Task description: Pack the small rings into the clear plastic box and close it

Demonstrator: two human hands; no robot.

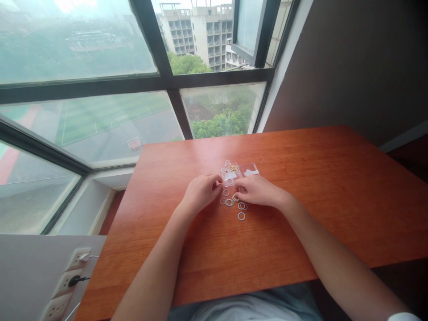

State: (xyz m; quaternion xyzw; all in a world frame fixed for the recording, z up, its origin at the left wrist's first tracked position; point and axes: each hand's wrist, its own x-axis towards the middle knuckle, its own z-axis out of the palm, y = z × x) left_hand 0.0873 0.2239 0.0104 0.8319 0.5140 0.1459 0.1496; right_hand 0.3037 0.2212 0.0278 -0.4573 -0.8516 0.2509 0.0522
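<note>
A small clear plastic box (pixel 230 176) with compartments lies on the table, its lid (pixel 249 170) folded out to the right. Inside are silvery rings and a cluster of yellow rings (pixel 233 168). My left hand (pixel 202 192) is at the box's left edge, fingers loosely curled, with a gap between thumb and forefinger. In front of the box, my right hand (pixel 259 190) has its fingers closed in, the thumb at a pale flat ring (pixel 236 198). Several similar rings lie nearby, including a single ring (pixel 241 216) closest to me and an overlapping pair (pixel 242 206).
The reddish-brown wooden table (pixel 317 178) stands against a dark-framed window (pixel 167 82). A grey wall (pixel 341 67) rises at the right. Wall sockets (pixel 68 283) with plugged-in cables are at lower left, beside the table's left edge.
</note>
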